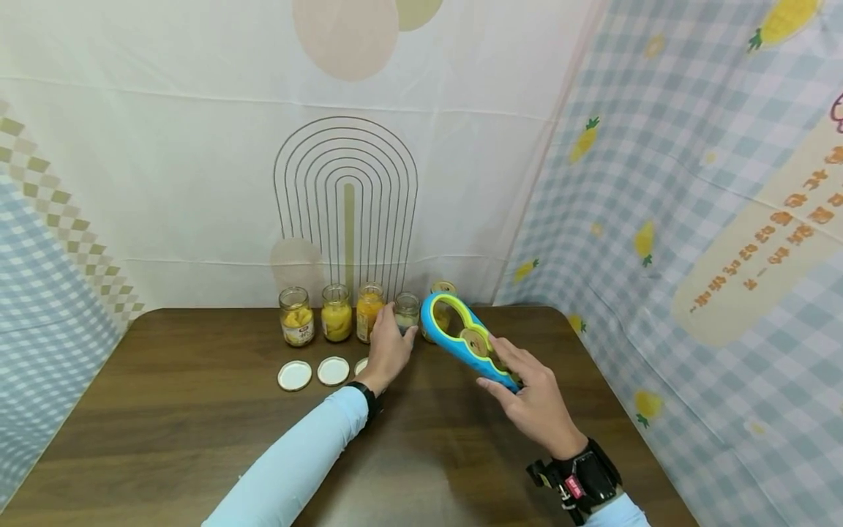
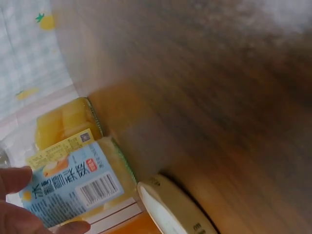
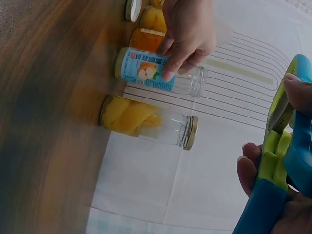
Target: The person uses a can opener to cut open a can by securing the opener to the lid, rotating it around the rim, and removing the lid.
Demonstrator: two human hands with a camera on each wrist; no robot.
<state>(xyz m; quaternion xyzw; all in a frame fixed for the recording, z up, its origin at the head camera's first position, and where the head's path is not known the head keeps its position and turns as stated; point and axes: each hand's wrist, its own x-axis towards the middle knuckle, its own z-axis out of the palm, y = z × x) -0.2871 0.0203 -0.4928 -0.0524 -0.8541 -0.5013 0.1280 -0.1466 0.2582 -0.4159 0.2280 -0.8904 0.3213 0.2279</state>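
My left hand (image 1: 387, 350) grips a glass jar with a blue label (image 3: 146, 68), upright on the table; its mouth is bare, and pale contents fill its lower part. In my right hand (image 1: 536, 401) is a blue and green jar opener (image 1: 454, 351), held above the table right of that jar. A gold lid (image 3: 282, 111) sits within the opener's frame. Partly behind the opener in the head view stands a jar of yellow fruit (image 3: 131, 117) with its gold lid on. Left of my left hand is a lidless jar of orange fruit (image 1: 369, 307).
Two more lidless jars of yellow fruit, one at far left (image 1: 297, 316) and one beside it (image 1: 336, 315), stand in the back row. Upturned lids (image 1: 294, 375) lie before them, one partly hidden by my left hand. A cloth backdrop (image 1: 197, 183) hangs behind the wooden table (image 1: 197, 439).
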